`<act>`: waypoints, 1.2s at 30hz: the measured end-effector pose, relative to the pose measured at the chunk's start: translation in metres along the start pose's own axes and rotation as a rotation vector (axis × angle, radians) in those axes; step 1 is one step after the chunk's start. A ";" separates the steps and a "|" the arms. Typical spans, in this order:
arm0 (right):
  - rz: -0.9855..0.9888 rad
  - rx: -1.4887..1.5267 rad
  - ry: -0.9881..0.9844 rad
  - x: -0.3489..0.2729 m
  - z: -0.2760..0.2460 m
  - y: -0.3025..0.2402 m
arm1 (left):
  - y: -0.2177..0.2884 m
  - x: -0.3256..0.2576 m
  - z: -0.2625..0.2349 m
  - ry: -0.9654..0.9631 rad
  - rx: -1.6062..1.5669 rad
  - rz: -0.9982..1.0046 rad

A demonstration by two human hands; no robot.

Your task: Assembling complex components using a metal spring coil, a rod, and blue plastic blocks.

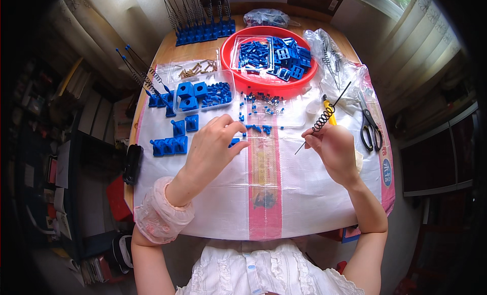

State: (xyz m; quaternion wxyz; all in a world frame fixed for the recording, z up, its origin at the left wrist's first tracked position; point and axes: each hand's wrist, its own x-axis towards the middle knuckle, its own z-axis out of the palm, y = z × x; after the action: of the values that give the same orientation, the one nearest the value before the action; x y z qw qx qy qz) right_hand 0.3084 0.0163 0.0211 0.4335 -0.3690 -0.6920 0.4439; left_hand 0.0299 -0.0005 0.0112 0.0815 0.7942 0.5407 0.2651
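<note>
- Left hand (219, 142) at frame centre, fingers curled down, fingertips pinching at small blue plastic pieces (256, 128) scattered on the white woven sheet (228, 203); whether one is actually gripped, hard to tell.
- Right hand (335, 148) right of centre, closed around a black coil spring on a thin rod (323, 118), held tilted toward the upper right, with a yellow-handled tool (328, 112) just behind it.
- Black-handled scissors (369, 127) lying on the sheet at the right, apart from the right hand.
- Clear tray (203, 94) of blue blocks and pegs left of centre, upper half; more blue blocks (170, 145) in a row just beside the left hand.
- Red round basin (238, 74) at upper centre, filled with blue parts.
- Finished blue bases with upright spring rods (200, 21) lined up at upper left.
- Wooden surface (165, 54) showing beyond the sheet's edge, upper left.
</note>
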 end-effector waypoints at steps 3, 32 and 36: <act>0.019 0.010 0.006 0.000 0.000 0.002 | 0.019 0.013 0.020 0.012 0.070 0.103; -0.068 0.082 0.141 -0.007 0.011 0.015 | 0.024 -0.021 0.048 -0.068 -0.556 -0.070; -0.126 0.059 0.273 -0.006 0.011 0.030 | 0.058 -0.042 0.043 -0.157 -0.323 0.200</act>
State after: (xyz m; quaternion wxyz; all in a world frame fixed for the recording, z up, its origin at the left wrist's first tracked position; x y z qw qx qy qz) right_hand 0.3043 0.0175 -0.0112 0.5610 -0.3690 -0.6352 0.3817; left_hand 0.0875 -0.0547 -0.0154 0.2232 0.8387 0.4017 0.2924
